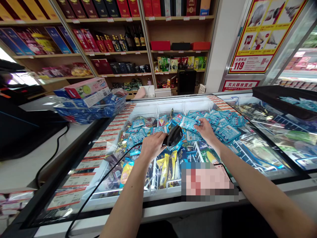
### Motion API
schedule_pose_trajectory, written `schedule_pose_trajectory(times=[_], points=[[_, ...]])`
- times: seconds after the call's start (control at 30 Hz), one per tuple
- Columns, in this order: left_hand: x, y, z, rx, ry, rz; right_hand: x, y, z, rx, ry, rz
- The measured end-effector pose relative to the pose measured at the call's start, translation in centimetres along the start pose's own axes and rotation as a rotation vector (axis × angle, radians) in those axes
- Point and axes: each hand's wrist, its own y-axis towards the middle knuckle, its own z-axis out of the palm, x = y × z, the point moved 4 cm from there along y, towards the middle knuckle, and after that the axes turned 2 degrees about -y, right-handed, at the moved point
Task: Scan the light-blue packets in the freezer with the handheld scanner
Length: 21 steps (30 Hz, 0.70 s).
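Observation:
My left hand [153, 145] is closed round the handle of a black barcode scanner [175, 136], whose cable runs down to the left. In my right hand [206, 130] a blue-and-white packet [188, 123] is pinched by its right edge, between thumb and fingers. The scanner's head is just left of and below this packet. Many similar blue packets [228, 132] lie loosely spread on the freezer's glass top around both hands. Beneath the glass, yellow ice cream packs [167, 168] stand in white wire baskets.
A phone [223, 172], partly blurred out, lies at the freezer's front edge. Boxes and plastic-wrapped blue packs [91, 102] are stacked to the left. A black crate [284, 99] with more blue packets stands at right. Price labels [74, 181] line the glass; shelves [111, 53] stand behind.

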Motion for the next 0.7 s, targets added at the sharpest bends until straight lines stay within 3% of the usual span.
schedule_pose_trajectory(times=[0.43,0.7], points=[[0.2,0.1,0.2,-0.017,0.018,0.007,0.4,0.0,-0.1,-0.011,-0.018,-0.030],[1.6,-0.1,-0.2,-0.081,0.071,-0.122,3.5,-0.3,-4.4,-0.247,-0.494,-0.268]])
